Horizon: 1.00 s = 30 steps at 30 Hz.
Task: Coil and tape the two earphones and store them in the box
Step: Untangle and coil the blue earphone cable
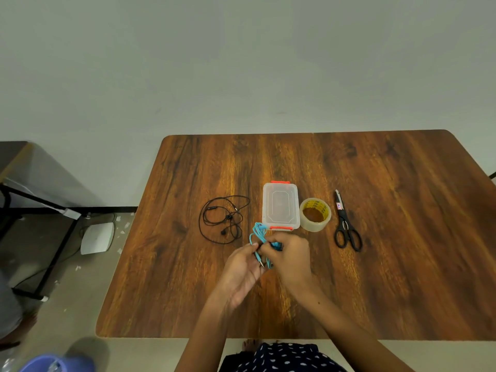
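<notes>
Both my hands hold the blue earphone point(258, 234) just above the table, in front of the box. My left hand point(243, 272) pinches the cable near its plug, which hangs down between my hands. My right hand point(290, 257) grips the earbud end, and a loop of blue cable sticks up toward the box. The black earphone point(222, 218) lies loosely tangled on the table to the left. A clear plastic box point(281, 205) with orange latches sits shut behind my hands. To its right stand a tape roll point(315, 214) and black scissors point(346, 226).
The wooden table point(402, 264) has rounded corners and its near edge runs just in front of me. A black metal frame point(40, 205) and a white device point(97, 237) are on the floor at left. A purple object point(53, 363) lies at the bottom left.
</notes>
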Tool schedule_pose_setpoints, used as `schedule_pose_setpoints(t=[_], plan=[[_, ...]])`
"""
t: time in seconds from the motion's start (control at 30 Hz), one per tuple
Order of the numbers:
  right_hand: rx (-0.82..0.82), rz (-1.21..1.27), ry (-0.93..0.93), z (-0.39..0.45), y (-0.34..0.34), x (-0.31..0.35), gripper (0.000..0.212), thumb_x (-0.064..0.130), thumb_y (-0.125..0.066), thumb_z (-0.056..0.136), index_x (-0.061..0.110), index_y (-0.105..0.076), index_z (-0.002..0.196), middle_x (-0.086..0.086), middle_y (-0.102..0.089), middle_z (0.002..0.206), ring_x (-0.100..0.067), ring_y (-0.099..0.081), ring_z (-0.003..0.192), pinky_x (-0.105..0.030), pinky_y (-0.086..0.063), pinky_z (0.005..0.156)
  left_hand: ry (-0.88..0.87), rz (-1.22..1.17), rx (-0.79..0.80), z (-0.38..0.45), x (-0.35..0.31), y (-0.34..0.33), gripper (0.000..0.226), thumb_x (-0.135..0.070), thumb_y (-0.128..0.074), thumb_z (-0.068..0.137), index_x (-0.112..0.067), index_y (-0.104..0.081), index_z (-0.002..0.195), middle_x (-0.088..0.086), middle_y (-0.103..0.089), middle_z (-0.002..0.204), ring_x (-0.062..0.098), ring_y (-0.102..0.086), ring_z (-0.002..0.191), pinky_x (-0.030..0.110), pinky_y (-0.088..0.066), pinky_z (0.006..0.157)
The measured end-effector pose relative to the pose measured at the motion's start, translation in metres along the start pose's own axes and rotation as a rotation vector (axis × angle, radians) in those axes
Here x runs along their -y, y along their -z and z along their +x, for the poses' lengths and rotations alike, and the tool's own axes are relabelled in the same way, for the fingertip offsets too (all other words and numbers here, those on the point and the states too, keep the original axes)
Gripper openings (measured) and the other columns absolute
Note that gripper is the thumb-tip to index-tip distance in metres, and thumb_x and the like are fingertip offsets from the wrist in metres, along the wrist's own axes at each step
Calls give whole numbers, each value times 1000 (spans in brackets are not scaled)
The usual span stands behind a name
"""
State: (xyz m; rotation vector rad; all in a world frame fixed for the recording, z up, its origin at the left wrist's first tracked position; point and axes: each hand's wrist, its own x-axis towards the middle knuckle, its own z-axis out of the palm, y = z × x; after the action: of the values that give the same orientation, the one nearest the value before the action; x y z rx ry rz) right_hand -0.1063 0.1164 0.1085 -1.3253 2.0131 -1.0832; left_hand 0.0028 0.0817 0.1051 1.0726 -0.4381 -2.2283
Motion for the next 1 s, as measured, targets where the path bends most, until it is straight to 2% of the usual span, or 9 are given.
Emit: schedule_pose_setpoints(t=[0.13, 0.23, 0.33, 0.43, 0.53, 0.6, 0.7, 0.87, 1.0], plan=[[50, 29, 16, 1, 2, 0, 17, 13, -70, 83, 12, -74, 99, 0, -73, 98, -2, -64, 83, -5, -48, 71, -31, -19, 14, -3, 11, -1, 33, -16, -34, 102, -2, -55, 123, 21, -64, 118, 26, -63, 103, 34, -56, 78], [129, -77, 85, 1, 3, -2, 19, 10, -67, 85, 11, -73, 103, -4, -72, 102, -9, -64, 89, -16, -50, 77, -25, -23, 8, -2, 11, -2, 33, -20, -31, 103, -2, -54, 119, 17, -69, 103, 22, -67, 92, 31, -55, 73], [180, -139, 160, 1, 3, -3, 22, 10, -60, 90, 9, -71, 109, -6, -68, 108, -12, -62, 95, -15, -47, 81, -18, -24, 8, -2, 11, -2, 33, -20, -30, 104, -2, -54, 118, 14, -69, 97, 21, -67, 89, 30, -55, 72], [242, -170, 210, -2, 2, -3, 27, 16, -55, 94, 10, -66, 117, -5, -62, 114, -14, -57, 103, -21, -47, 89, 7, -25, 13, -1, 8, -2, 34, -21, -31, 103, -3, -55, 119, 13, -69, 98, 19, -67, 87, 29, -57, 66], [308, -242, 239, -2, 2, -5, 31, 16, -56, 93, 11, -62, 123, -6, -58, 120, -16, -53, 109, -23, -44, 93, 73, 14, 41, -1, 6, 1, 33, -24, -30, 103, -7, -54, 115, 5, -70, 80, 13, -67, 71, 28, -54, 57], [300, -265, 226, -3, 1, -7, 30, 14, -55, 93, 11, -63, 122, -7, -58, 121, -18, -55, 108, -20, -43, 89, 91, 72, 59, -1, 4, 1, 32, -24, -27, 102, -9, -53, 112, 1, -67, 75, 12, -64, 69, 29, -51, 57], [243, -290, 193, -7, -3, -8, 29, 15, -56, 92, 12, -64, 120, -6, -60, 119, -17, -57, 106, -17, -42, 86, 75, 130, 34, 2, 5, 0, 31, -21, -27, 101, -9, -54, 110, 6, -66, 85, 15, -61, 76, 30, -50, 61], [211, -399, 153, -9, -12, -11, 33, 21, -56, 92, 13, -60, 124, -6, -60, 121, -17, -58, 107, -22, -46, 88, 100, 225, -60, 5, 12, 0, 34, -26, -33, 102, -7, -59, 115, 8, -68, 93, 18, -61, 88, 32, -49, 70], [150, -319, 169, -10, -15, -15, 28, 14, -60, 89, 10, -66, 116, -8, -66, 113, -20, -62, 101, -27, -51, 85, 71, 145, -121, 7, 14, -1, 35, -22, -36, 102, -1, -57, 121, 12, -69, 98, 21, -63, 92, 33, -50, 77]])
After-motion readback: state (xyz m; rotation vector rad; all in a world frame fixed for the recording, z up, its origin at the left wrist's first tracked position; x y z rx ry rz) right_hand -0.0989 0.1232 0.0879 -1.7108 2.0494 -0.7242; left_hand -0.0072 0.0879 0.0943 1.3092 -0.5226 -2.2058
